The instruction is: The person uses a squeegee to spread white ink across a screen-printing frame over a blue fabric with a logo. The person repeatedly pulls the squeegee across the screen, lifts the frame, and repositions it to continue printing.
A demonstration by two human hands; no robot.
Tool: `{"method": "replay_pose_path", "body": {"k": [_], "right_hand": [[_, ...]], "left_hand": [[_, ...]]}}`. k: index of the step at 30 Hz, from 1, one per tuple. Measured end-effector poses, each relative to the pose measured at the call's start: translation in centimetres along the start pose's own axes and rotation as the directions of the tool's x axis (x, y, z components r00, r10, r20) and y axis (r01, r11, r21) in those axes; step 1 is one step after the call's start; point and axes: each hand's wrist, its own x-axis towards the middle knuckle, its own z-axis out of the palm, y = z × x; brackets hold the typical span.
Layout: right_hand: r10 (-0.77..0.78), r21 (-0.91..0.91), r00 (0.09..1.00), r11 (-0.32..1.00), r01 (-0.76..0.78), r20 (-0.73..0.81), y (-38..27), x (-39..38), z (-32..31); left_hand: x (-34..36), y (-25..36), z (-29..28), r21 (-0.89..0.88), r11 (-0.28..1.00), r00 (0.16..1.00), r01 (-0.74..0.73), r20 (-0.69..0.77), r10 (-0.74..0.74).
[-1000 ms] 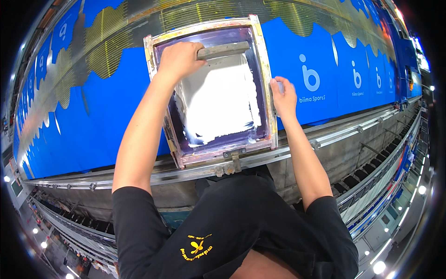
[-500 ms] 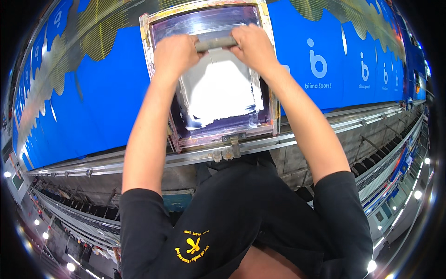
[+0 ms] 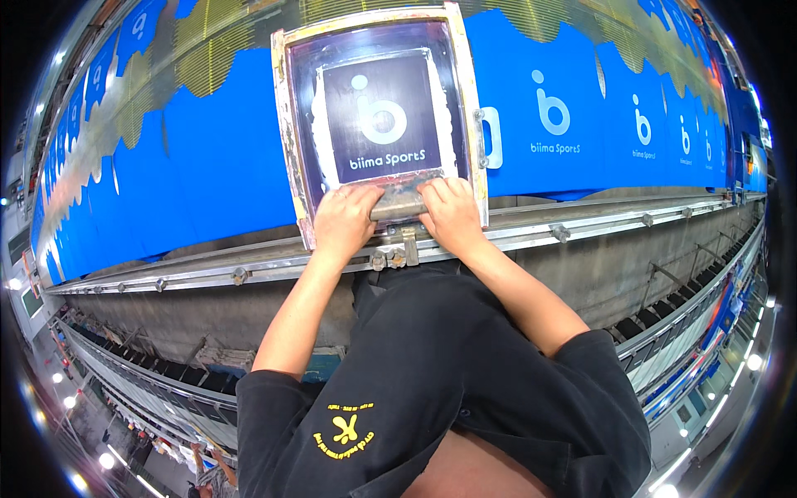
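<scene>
A screen-printing frame (image 3: 281, 100) with a pale, paint-marked rim lies on blue fabric panels (image 3: 184, 191) printed with white logos. Inside it, a white logo shows on a dark field (image 3: 407, 93), with white ink along both sides. My left hand (image 3: 345, 217) and my right hand (image 3: 451, 217) both have their fingers wrapped over the ends of a grey squeegee (image 3: 398, 206) at the frame's near end.
A metal rail (image 3: 604, 224) with clamps runs along the near edge of the long printing table. Concrete and further racks (image 3: 141, 365) lie beyond it. Another person's arm (image 3: 217, 461) shows at the bottom left. Lamps line both sides.
Both hands have pulled the squeegee from the frame's far end to its near end, and the white ink that covered the middle now leaves the dark logo area visible.
</scene>
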Motion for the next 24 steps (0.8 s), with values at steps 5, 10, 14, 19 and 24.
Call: {"method": "replay_pose_path", "body": {"k": [5,10,14,19,24], "right_hand": [[0.278,0.196,0.913,0.954,-0.227,-0.297,5.3,2.1,-2.8],[0.707,0.331,0.642,0.706,-0.626,-0.295,13.3,6.2,-1.7],[0.753,0.454,0.656,0.599,-0.66,-0.04,15.1,7.4,-0.7],[0.79,0.581,0.611,0.475,-0.661,0.05,14.6,7.8,-2.7],[0.785,0.574,0.619,0.511,-0.64,-0.008,13.5,8.4,-3.6]], "left_hand": [[4.4,-2.0,-2.7,-0.109,0.991,0.934,0.079,0.357,-0.036],[12.7,-6.8,-3.9,-0.08,0.997,0.978,0.008,0.21,0.009],[19.7,-10.5,-4.7,-0.004,0.998,0.987,-0.069,0.145,0.068],[23.0,-12.7,-3.7,-0.048,0.999,0.99,-0.009,0.14,0.016],[16.4,-10.8,-1.6,-0.119,0.992,0.998,0.033,0.062,-0.025]]}}
